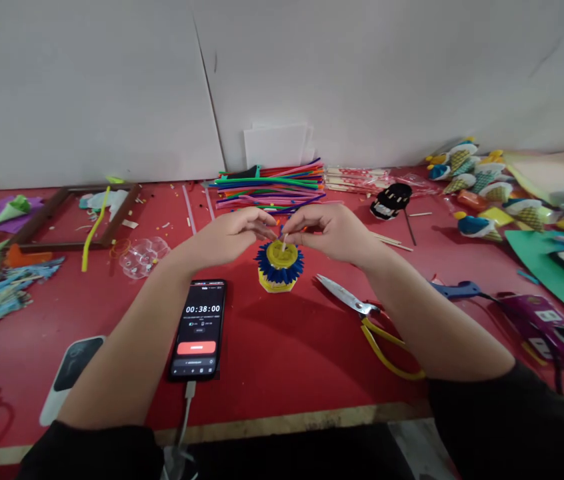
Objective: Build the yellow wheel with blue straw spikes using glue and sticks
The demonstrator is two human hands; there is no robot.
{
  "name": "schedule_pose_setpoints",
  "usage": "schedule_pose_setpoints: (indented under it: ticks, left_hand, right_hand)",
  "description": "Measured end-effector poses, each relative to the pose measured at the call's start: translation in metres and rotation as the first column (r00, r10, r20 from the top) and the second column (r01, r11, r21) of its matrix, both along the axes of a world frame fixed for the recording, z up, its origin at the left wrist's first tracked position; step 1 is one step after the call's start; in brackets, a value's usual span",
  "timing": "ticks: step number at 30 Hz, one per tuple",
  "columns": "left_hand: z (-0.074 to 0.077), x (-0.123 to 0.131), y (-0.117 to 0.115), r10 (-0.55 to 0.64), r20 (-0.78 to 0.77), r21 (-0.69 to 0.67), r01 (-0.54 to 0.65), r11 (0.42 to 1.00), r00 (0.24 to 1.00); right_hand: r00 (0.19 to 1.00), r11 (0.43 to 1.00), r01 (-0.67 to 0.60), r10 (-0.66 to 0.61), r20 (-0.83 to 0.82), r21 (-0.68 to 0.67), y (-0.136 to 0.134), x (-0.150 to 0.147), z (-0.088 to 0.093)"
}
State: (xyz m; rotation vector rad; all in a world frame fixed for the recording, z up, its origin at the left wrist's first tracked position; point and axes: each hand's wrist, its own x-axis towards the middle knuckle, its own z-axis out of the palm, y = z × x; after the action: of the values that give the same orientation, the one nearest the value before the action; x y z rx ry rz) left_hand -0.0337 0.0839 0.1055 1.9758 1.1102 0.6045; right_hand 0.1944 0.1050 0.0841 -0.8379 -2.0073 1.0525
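Observation:
A small craft piece point(281, 272) with a yellow round top, a fringed blue paper collar and a yellow base stands upright on the red table. Over its top, my right hand point(336, 233) pinches a short pale stick point(285, 241) between thumb and forefinger; the stick's lower end meets the yellow top. My left hand point(229, 235) comes in from the other side, its fingertips drawn together close to the stick. Whatever those fingertips hold is too small to tell. Scissors point(347, 295) with yellow handles lie below my right wrist.
A phone point(198, 330) on a cable shows a timer beside my left forearm. Behind my hands lie colourful pipe cleaners point(272, 187). A black beaded piece point(391, 201), a brown frame point(62, 245), a clear plastic tray point(145, 257) and a blue-handled tool point(457, 289) surround the work.

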Motion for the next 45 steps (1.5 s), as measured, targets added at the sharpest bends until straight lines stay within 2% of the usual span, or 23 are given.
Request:
schedule_pose_setpoints:
  ticks: [6,12,17,26,34,45]
  left_hand:
    - [0.016,0.0,-0.013,-0.02,-0.104,0.056,0.026,0.998,0.994]
    - [0.012,-0.001,-0.017,-0.055,-0.262,0.144,0.096,0.985,0.963]
    - [0.011,0.01,-0.022,-0.011,-0.444,0.149,0.087,0.985,0.896]
    - [0.004,0.019,-0.026,0.019,-0.437,0.212,0.083,0.974,0.899]
    - [0.003,0.021,-0.026,0.034,-0.454,0.237,0.084,0.968,0.89]
    - [0.004,0.021,-0.026,0.064,-0.517,0.27,0.091,0.959,0.854]
  right_hand:
    - [0.996,0.985,0.011,-0.025,0.081,0.172,-0.006,-0.001,0.002]
    - [0.994,0.983,0.047,-0.064,0.088,0.18,-0.009,0.002,0.007]
    - [0.993,0.982,0.002,-0.024,0.113,0.19,-0.009,0.004,0.007]
    - [0.994,0.966,0.002,-0.031,0.108,0.258,-0.011,0.002,0.007]
    - [0.996,0.974,0.019,-0.038,0.085,0.224,-0.012,0.001,0.008]
    - [0.992,0.965,0.002,-0.035,0.119,0.263,-0.013,0.002,0.009]
